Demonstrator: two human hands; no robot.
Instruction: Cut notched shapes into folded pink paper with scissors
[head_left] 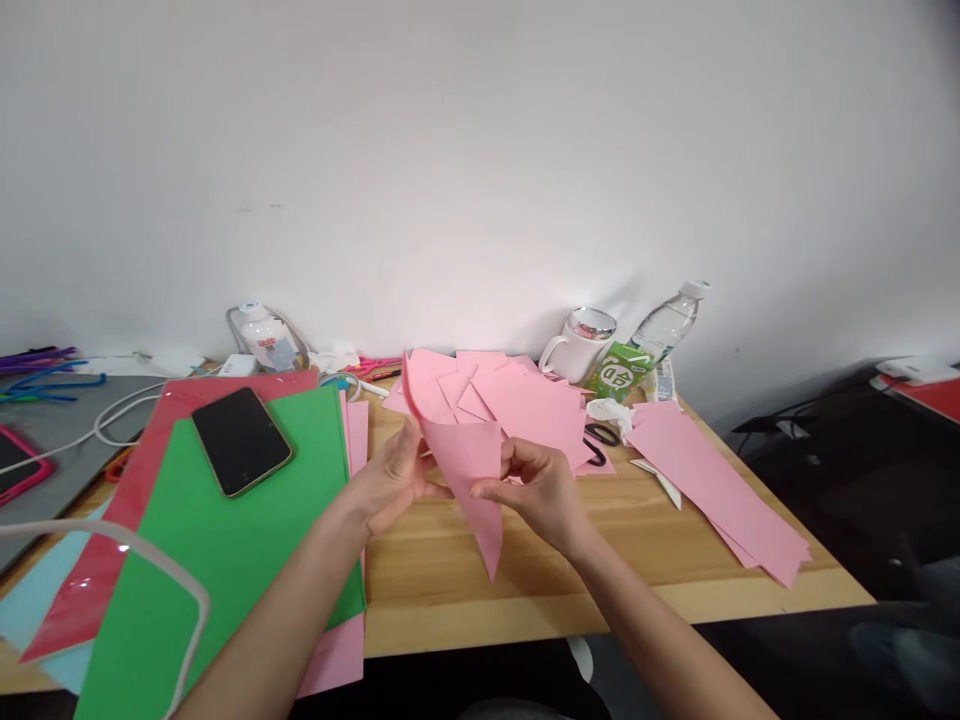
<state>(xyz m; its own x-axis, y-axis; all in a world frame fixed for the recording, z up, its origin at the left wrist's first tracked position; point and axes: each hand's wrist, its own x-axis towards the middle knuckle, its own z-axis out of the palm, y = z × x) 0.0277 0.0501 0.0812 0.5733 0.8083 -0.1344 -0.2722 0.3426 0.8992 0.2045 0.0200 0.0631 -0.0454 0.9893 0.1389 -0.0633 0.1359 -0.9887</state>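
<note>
A sheet of pink paper (466, 462), bent into a curved, pointed shape, is held up above the wooden table between my two hands. My right hand (536, 490) pinches its right edge between thumb and fingers. On the other side my left hand (397, 475) grips the paper's left part, its fingers partly hidden behind the sheet. The sharp lower tip points down toward the table's front edge. Just behind lies a loose heap of pink paper pieces (532, 400), and black-handled scissors (600, 440) stick out at its right.
A smartphone (241, 440) rests on green sheets (247, 560) at left, over a red folder (142, 470). At the back right stand a white mug (577, 345), a green carton (621, 370) and a water bottle (670, 320). Pink strips (712, 485) lie at right. A white cable (172, 570) arches at front left.
</note>
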